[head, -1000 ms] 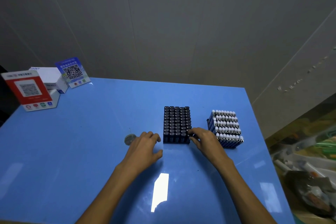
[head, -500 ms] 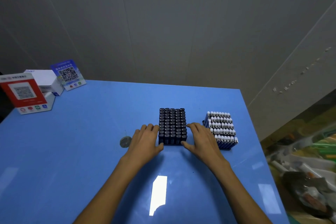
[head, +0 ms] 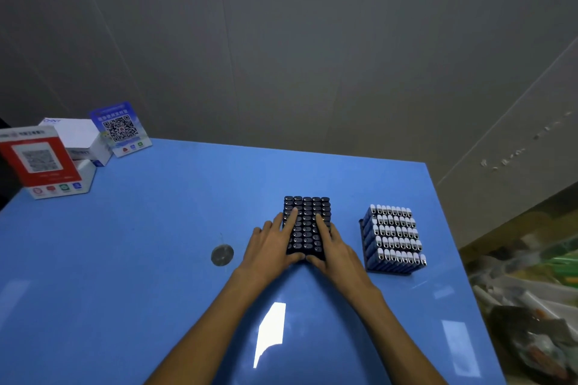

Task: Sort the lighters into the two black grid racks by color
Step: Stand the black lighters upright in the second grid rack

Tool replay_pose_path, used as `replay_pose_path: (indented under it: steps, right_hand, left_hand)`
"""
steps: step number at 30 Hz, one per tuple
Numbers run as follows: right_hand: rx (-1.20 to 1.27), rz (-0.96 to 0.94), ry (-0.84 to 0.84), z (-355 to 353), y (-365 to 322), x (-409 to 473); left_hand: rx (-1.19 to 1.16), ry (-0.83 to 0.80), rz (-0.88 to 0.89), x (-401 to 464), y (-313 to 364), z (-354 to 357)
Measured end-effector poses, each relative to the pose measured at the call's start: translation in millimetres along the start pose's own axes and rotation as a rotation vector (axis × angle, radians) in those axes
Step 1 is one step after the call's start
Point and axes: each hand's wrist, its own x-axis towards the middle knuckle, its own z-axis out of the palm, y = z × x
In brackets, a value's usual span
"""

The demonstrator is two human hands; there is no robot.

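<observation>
glossy blue tabletop as landmark. black grid rack packed with upright black lighters sits right of the tabletop's centre, long side running away from the person, every visible cell filled. second black grid rack full of blue lighters with silver-white caps stands just right of the black block, a strip of bare tabletop between them, not touching; lighters lean a little toward the near edge.

left hand against the left side of the black block, fingers straight and spread, index lying flat over the lighter tops, other fingers along the left wall or on the tabletop, thumb at the near left corner. right hand mirrors it on the right side, fingers straight, index flat over the tops, thumb at the near edge, meeting the left thumb. neither hand curls round anything; both press flat on the block, holding nothing.

small round grey metal disc flat on the tabletop just left of the left hand. at the far left corner of the tabletop: red and white qr-code stand, white cardboard box behind it, blue qr-code card leaning to the box's right. grey panelled wall behind the tabletop. blurred clutter off the right edge, can't tell what.
</observation>
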Motion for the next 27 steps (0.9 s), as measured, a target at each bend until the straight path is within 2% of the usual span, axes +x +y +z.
replay_pose_path:
  steps: [9,17,23,27]
  right_hand:
    - [-0.017,0.002,-0.025,8.8,-34.0,44.6]
    - [-0.03,0.025,-0.01,17.5,-66.9,82.6]
    - [-0.141,0.031,-0.013,4.0,-66.8,74.4]
    - [-0.197,0.026,0.074,-26.9,-51.7,44.4]
  left_hand:
    - [0.004,0.054,-0.011,21.1,-44.8,-13.8]
    - [0.02,0.008,-0.047,42.3,-82.2,-29.9]
    - [0.096,-0.018,-0.07,39.1,-77.6,-33.0]
    - [0.134,0.097,0.005,32.8,-53.3,-45.4]
